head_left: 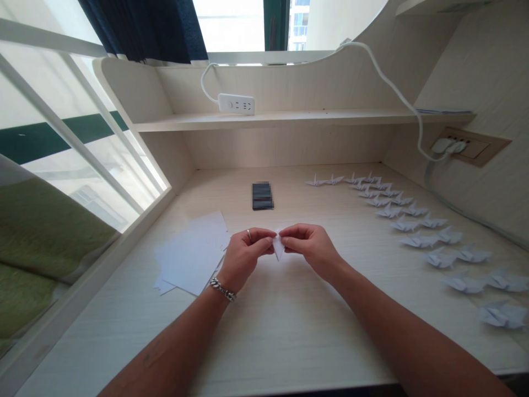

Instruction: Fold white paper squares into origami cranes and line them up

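A small folded piece of white paper, narrowing to a point at the bottom, is held just above the desk. My left hand pinches its left side between thumb and fingers; a ring and a chain bracelet are on this hand and wrist. On the opposite side, the thumb and index finger of my right hand pinch the paper too. The fingers cover its upper edges. Left of my hands lies a loose pile of white paper sheets. Several folded paper cranes stand in rows along the desk's right side.
A dark, blurred flat object lies beyond my hands on the wooden desk. A white power strip sits on the shelf behind. Its cable hangs down to a wall socket on the right. White bars border the left side.
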A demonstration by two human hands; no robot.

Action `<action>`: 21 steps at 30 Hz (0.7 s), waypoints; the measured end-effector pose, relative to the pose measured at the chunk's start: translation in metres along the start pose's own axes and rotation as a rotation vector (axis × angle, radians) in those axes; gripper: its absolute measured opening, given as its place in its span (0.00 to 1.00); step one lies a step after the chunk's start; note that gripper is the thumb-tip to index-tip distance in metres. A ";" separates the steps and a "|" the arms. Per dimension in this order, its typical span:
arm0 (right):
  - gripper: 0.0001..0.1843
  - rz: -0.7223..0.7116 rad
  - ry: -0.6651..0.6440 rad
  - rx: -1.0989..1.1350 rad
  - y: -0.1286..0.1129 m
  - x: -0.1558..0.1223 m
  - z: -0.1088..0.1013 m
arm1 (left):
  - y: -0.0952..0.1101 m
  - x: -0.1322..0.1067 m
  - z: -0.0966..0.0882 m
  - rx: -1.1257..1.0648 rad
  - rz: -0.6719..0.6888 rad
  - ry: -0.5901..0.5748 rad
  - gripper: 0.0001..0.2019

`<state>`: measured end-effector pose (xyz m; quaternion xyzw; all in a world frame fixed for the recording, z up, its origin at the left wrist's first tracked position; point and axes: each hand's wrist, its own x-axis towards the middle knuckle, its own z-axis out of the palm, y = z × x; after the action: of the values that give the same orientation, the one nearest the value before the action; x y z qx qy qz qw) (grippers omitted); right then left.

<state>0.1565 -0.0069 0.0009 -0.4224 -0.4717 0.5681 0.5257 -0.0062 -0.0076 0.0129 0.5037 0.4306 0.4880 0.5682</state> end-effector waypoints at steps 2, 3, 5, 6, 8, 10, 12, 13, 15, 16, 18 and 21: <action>0.13 -0.027 0.006 -0.014 0.002 0.001 0.000 | -0.001 0.000 0.000 0.024 0.002 0.017 0.11; 0.13 -0.030 0.010 -0.016 0.003 0.001 0.000 | -0.002 0.000 0.000 0.033 0.008 0.028 0.13; 0.15 -0.018 0.014 -0.012 0.004 0.002 0.000 | -0.003 0.001 0.000 0.030 0.024 0.042 0.15; 0.16 -0.008 0.014 -0.007 0.004 0.002 0.000 | -0.004 0.001 0.000 0.020 0.030 0.046 0.17; 0.18 -0.008 0.017 0.002 0.005 0.002 0.001 | -0.005 0.002 0.000 0.004 0.030 0.051 0.20; 0.19 -0.040 0.041 0.003 0.005 0.002 0.001 | -0.005 0.002 0.001 0.006 0.008 0.039 0.21; 0.20 -0.074 0.075 -0.011 0.005 0.002 0.000 | -0.006 0.002 0.002 0.045 -0.010 0.003 0.16; 0.20 -0.084 0.081 -0.025 0.005 0.002 0.000 | -0.006 0.002 0.002 0.077 -0.009 -0.013 0.14; 0.21 -0.088 0.056 -0.065 0.005 0.002 0.000 | -0.006 0.002 0.003 0.152 0.017 -0.030 0.11; 0.21 -0.089 0.030 -0.091 0.005 0.002 -0.001 | -0.006 0.002 0.003 0.192 0.038 -0.032 0.10; 0.20 -0.105 -0.017 -0.156 0.007 0.002 -0.001 | -0.006 0.001 0.002 0.273 0.072 -0.040 0.09; 0.15 -0.147 -0.028 -0.245 0.009 0.003 -0.002 | -0.006 0.000 0.002 0.372 0.115 -0.048 0.10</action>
<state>0.1561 -0.0032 -0.0084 -0.4398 -0.5746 0.4719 0.5037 -0.0039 -0.0084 0.0068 0.6351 0.4704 0.4195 0.4466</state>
